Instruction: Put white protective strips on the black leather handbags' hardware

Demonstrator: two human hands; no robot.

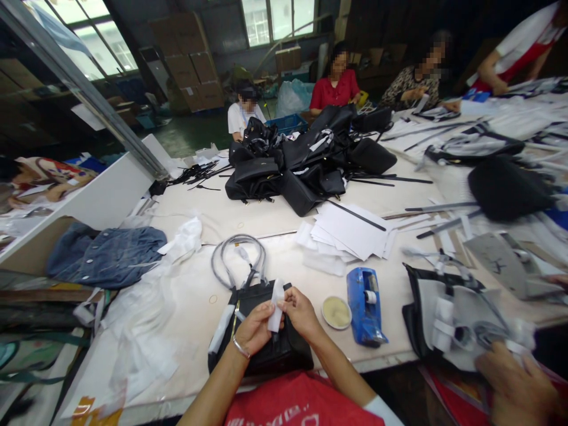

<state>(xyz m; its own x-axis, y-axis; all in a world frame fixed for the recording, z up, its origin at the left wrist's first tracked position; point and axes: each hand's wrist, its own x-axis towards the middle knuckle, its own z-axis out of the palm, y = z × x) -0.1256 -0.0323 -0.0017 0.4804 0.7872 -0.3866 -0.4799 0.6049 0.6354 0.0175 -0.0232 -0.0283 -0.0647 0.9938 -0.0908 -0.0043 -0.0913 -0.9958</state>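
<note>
A black handbag point(284, 353) lies on the table right in front of me, its wrapped handles point(216, 266) looped up toward the far side. Above the bag, my left hand point(256, 328) pinches a strip of white wrapping paper point(276, 307) from the left. My right hand point(300, 309) has its fingers closed on the same strip from the right. The strip stands nearly upright between both hands. Another white wrap point(220, 331) covers a part at the bag's left side, beside a gold zipper point(235, 315).
A blue tape dispenser point(364, 307) and a round dish point(336, 312) stand to the right. Farther back are white sheets point(350, 228) and a pile of black bags point(293, 160). Crumpled tissue point(142, 331) and a denim garment point(109, 254) lie left. A co-worker's hand point(517, 376) works at another bag point(415, 313).
</note>
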